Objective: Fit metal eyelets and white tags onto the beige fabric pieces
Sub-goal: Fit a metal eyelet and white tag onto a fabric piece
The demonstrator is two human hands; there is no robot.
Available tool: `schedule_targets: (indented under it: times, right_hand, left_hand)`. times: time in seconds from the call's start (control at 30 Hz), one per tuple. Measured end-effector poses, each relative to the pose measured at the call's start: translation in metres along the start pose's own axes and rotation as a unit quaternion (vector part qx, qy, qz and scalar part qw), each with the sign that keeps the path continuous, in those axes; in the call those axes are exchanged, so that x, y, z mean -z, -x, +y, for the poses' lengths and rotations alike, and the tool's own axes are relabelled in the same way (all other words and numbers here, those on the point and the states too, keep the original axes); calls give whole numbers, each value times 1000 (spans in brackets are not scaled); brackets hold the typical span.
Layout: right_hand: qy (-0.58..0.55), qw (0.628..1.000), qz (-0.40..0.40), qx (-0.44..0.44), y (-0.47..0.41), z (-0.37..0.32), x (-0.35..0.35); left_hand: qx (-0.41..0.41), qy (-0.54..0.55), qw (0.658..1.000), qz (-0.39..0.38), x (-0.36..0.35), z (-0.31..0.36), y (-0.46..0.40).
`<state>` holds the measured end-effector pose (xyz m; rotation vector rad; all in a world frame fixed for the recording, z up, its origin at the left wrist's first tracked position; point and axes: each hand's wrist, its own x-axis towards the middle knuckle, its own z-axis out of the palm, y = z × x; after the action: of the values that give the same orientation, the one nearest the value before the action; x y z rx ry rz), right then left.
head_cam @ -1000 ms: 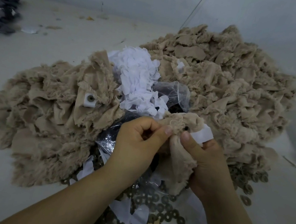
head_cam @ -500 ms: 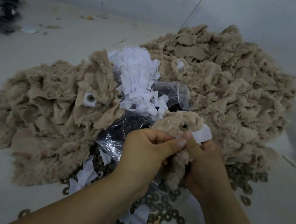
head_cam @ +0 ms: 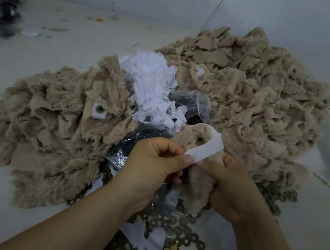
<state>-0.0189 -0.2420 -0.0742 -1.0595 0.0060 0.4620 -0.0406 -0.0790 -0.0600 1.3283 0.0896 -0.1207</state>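
Loose eyelets (head_cam: 179, 234) litter the floor up front, left hand (head_cam: 150, 165) pinches the white tag (head_cam: 206, 149), right hand (head_cam: 227, 183) grips the beige piece (head_cam: 194, 141) w/ its eyelet behind — tag could slip off-centre, prob. if the fabric bunches, w/ the beige heaps (head_cam: 248, 89) beyond.

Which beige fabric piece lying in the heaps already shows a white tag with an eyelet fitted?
The piece on top of the left heap: a square white tag with a metal eyelet at its centre sits on it. Other heaped pieces show none.
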Motion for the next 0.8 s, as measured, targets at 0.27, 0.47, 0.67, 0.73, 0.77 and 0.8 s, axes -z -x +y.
schedule_targets:
  times: [0.27, 0.47, 0.67, 0.73, 0.77, 0.8]
  right_hand:
    - [39, 997, 26, 61, -3, 8, -3]
    - [96, 989, 45, 99, -1, 7, -4]
    - [117, 985, 41, 117, 1, 7, -8]
    - [116, 984, 35, 128, 1, 6, -8]
    - [112, 984, 31, 132, 1, 4, -8]
    - [103, 985, 24, 134, 1, 3, -8]
  left_hand:
    - [-76, -121, 990, 19, 7, 3, -5]
    - [-83, -132, 987, 46, 6, 3, -5]
    - [-88, -110, 988, 57, 7, 3, -2]
    - [-87, -85, 991, 62, 8, 5, -2]
    - [-89, -76, 991, 62, 9, 7, -2]
    - [-93, -71, 991, 63, 10, 9, -2]
